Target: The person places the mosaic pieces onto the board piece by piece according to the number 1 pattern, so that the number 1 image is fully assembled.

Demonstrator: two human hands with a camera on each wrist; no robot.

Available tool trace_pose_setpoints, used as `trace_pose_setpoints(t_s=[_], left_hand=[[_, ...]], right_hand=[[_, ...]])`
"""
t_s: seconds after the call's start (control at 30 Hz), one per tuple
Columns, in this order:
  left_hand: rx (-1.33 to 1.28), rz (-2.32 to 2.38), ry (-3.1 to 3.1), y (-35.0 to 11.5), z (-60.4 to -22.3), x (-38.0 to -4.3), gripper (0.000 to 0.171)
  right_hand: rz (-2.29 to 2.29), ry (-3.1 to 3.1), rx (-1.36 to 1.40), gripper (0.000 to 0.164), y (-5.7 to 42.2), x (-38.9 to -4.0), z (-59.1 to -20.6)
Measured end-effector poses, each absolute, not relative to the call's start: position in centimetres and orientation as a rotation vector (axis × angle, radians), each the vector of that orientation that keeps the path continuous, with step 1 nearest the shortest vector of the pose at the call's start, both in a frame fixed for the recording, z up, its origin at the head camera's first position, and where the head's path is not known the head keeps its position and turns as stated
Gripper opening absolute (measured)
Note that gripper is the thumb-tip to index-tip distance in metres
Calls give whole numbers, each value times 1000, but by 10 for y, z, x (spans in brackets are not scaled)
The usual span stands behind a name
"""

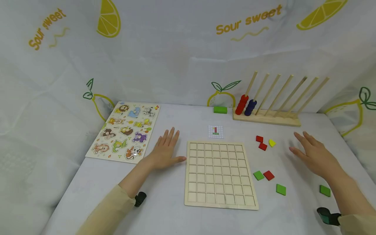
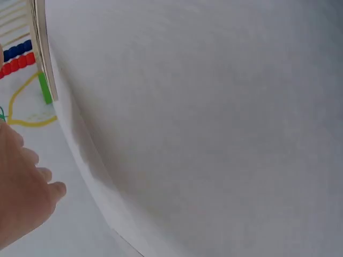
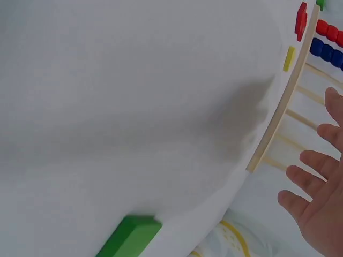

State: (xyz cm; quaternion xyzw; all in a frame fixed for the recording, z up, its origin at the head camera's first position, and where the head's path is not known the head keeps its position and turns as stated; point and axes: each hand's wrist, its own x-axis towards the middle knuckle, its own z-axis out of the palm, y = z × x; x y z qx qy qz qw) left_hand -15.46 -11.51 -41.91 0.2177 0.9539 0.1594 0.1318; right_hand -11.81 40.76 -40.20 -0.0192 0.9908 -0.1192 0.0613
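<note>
Over on the left, a white hanging cloth (image 1: 176,65) reads "Sour sweet" in orange, with a lemon slice above cut off at the top. Below it lies an animal puzzle (image 1: 124,132), whose small drawings I can only partly make out. Next comes the left hand (image 1: 164,151), palm down, fingers straight and spread, holding nothing; a sleeve (image 1: 108,212) partly hides the black gadget (image 1: 140,199) at its wrist. The square grid board (image 1: 218,174) lies just beside the thumb tip, though I can't tell whether they touch. Behind the board sit a small card (image 1: 215,132), its coloured squares tiny from here, and a green block (image 1: 220,110). "Sour sweet" appears again higher up. Farther right, two red tiles (image 1: 262,146) and a yellow tile (image 1: 272,143) lie near the rack of rods (image 1: 267,119), with a green tile (image 1: 258,175), a third red tile and another green one closer in. These lie left of the right hand (image 1: 315,156), which hangs above its own shadow, fingers loosely extended and apart, gripping nothing. Near that wrist lies one more green piece (image 1: 325,191); the right sleeve (image 1: 358,225) runs out of sight.
</note>
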Motion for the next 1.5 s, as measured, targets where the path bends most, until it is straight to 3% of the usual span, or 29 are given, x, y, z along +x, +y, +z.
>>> trace_pose_setpoints(t_s=[0.23,0.5,1.5], left_hand=[[761,543,2584,-103,-422,-156,114],[812,453,2507,-103,-428,-154,128],[780,446,2509,-100,-430,-152,130]], right_hand=[[-414,2871,0,81,375,-145,-399],[-533,2819,-46,71,354,-161,-408],[-372,2953,-177,38,354,-167,-415]])
